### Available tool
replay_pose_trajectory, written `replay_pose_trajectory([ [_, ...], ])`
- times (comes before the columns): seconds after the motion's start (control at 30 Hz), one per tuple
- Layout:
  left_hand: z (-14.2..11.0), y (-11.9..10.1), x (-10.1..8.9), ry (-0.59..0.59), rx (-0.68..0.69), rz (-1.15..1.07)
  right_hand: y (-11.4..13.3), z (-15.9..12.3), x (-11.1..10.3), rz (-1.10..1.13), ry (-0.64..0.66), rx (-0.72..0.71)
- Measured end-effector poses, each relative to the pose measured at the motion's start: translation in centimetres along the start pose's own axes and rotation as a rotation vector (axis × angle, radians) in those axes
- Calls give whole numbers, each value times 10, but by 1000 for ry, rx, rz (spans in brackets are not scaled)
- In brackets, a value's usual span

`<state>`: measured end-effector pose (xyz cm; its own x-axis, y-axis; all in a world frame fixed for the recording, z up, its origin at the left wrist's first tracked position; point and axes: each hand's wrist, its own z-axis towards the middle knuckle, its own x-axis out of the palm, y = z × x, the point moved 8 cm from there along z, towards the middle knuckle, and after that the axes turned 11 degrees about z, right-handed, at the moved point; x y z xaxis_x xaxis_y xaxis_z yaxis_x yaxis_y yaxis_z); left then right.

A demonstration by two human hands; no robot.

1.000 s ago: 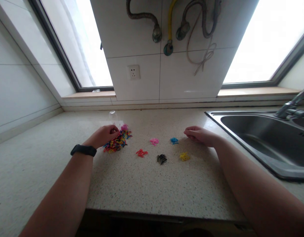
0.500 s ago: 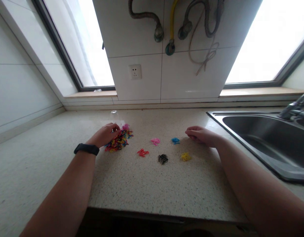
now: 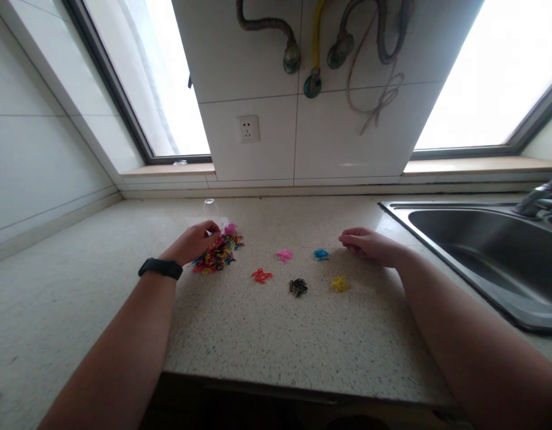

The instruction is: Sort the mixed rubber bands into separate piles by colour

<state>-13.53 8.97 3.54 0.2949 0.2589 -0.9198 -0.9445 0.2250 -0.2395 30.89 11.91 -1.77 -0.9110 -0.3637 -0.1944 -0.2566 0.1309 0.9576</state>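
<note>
Left of the blue bands [image 3: 321, 254], my left hand [image 3: 193, 242] pinches the mixed pile [image 3: 217, 252]; right hand [image 3: 370, 245], beside them, rests curled, empty.

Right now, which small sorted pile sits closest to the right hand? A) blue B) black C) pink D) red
A: the blue pile lies just left of the right hand, nearer than the yellow pile, black pile, pink pile or red pile; the left hand is at the mixed heap.
</note>
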Motion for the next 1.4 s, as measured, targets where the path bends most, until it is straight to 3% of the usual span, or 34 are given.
replay_pose_trajectory([
  [0.4, -5, -46, -7, -104, 55, -353, -2, 3, -2, -7, -5, 1],
  [0.6, -6, -60, 2, -117, 27, -562, 0, 2, -1, -31, -11, -17],
  [0.73, -7, -82, 15, -65, 45, -744, 2, 0, 0, -56, -20, -13],
  [0.93, -16, -129, 21, -9, 136, -649, 3, -1, 0, -56, -30, 1],
  [1.07, -26, -154, 15, -14, 274, -448, 3, 0, -1, -57, -35, -12],
  [1.4, -31, -170, 10, -49, 340, -381, 2, 2, -1, -55, -32, -14],
])
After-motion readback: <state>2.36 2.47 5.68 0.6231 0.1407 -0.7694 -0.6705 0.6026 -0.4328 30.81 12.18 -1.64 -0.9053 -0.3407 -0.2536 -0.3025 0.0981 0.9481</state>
